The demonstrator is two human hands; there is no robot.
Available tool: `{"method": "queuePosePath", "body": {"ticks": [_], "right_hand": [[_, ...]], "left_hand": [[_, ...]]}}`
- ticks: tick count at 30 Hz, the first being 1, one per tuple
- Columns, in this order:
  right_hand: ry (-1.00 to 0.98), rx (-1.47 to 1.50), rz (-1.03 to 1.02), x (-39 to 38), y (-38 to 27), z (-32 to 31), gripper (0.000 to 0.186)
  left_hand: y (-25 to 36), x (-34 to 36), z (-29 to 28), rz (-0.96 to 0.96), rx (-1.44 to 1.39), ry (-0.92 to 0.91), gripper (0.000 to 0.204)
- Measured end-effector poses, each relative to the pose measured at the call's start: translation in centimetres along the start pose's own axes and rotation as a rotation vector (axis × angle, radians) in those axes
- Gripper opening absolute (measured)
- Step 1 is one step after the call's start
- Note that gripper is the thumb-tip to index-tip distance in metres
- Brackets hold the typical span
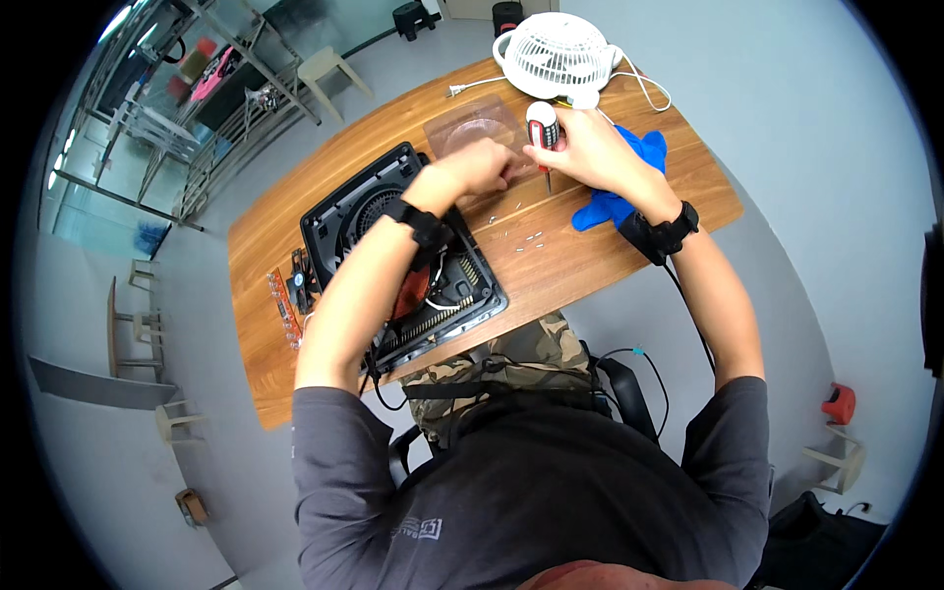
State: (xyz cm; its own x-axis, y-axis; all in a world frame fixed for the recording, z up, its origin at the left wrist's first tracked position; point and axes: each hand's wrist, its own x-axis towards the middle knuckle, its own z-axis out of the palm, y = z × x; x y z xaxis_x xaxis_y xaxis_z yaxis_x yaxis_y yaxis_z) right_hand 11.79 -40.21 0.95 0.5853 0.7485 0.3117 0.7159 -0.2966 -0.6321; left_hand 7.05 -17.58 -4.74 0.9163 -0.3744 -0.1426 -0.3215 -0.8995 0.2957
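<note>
In my right hand [590, 147] is a screwdriver [543, 130] with a red, black and white handle, its thin shaft pointing down at the table. My left hand [479, 167] is closed beside it, with bent fingers over the near edge of a clear plastic tray [462, 120]. What those fingers hold, if anything, is hidden. Several small screws [531, 237] lie scattered on the wood just nearer than both hands. Partly under my left forearm is an opened black appliance housing [473, 285], showing a round fan, a copper-coloured coil and white wires.
A white fan [559, 57] with its cord stands at the table's far edge. Blue gloves [644, 152] lie under my right wrist. An orange circuit board [285, 310] and black part [299, 283] rest at the left of the wooden table [580, 265]. Cables hang from both wristbands.
</note>
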Motion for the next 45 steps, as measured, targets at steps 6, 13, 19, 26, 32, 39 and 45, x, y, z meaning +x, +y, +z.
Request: {"method": "queuePosePath", "body": {"ticks": [6,13,19,26,32,39,45], "right_hand": [[-0.059,-0.018,-0.123,2.1,-5.1,1.9,0.033],[-0.255,0.191,-0.351,4.6,-15.4,9.4,0.034],[-0.416,0.264,-0.437,3.9,-19.6,13.7,0.033],[-0.515,0.220,-0.434,1.8,-19.7,16.2,0.028],[-0.618,0.234,-0.393,1.4,-19.5,17.3,0.022],[-0.635,0.234,-0.374,1.4,-19.8,17.3,0.022],[-0.594,0.266,-0.376,1.6,-19.7,17.5,0.026]], "left_hand": [[-0.3,-9.1,-6.0,-0.008,-0.081,0.217,0.015],[3.0,-22.4,-9.5,-0.131,-0.051,0.576,0.026],[4.2,-30.3,-8.3,-0.167,-0.020,0.626,0.026],[4.5,-31.4,-6.3,0.061,0.050,0.632,0.022],[4.5,-32.4,-5.8,0.033,-0.056,0.564,0.022],[4.0,-32.6,-5.1,0.016,-0.087,0.603,0.023],[3.5,-32.4,-5.3,-0.015,-0.100,0.589,0.021]]}}
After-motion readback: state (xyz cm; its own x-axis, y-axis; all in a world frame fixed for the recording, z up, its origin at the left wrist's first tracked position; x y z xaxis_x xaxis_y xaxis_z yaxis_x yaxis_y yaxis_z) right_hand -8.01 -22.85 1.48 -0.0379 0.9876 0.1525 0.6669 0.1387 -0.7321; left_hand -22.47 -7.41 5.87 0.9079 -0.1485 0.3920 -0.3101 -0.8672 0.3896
